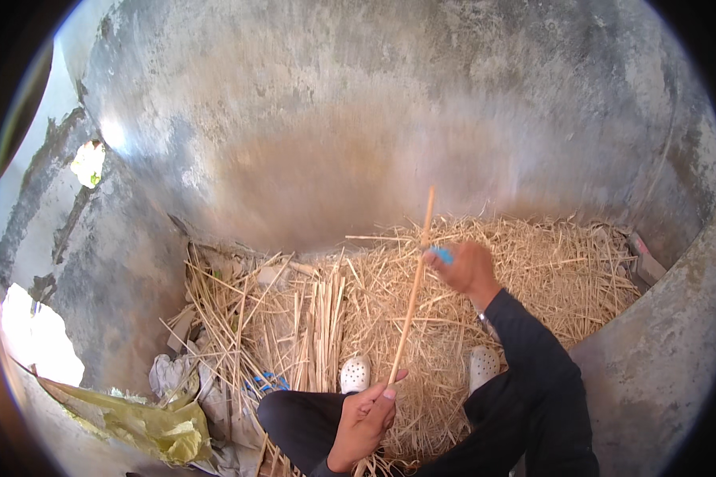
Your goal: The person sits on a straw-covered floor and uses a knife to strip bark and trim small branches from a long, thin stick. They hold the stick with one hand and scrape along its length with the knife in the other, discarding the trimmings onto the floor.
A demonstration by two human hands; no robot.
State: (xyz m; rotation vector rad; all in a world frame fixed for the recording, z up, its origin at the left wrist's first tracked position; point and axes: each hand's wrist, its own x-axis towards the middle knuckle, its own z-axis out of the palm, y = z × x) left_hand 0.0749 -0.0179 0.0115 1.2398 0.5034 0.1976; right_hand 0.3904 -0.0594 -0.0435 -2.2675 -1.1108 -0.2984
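Observation:
My left hand (366,420) is closed round the lower part of a long, thin bamboo strip (411,314), which slants up and away from me. Higher along the strip, my right hand (465,269) grips a small blue-handled tool (441,255) and holds it against or very near the strip. Motion blurs the tool, and its working end cannot be made out. Pale shavings (525,278) lie in a thick layer under both hands. To the left of the strip lies a bundle of split bamboo strips (320,326).
A stained concrete wall (358,103) rises beyond the shavings. More loose strips (223,318) lean in the left corner, near blue cord (267,381) and a yellowish plastic sheet (155,425). My white clogs (356,374) rest among the shavings. A brick-like block (646,258) sits at the right wall.

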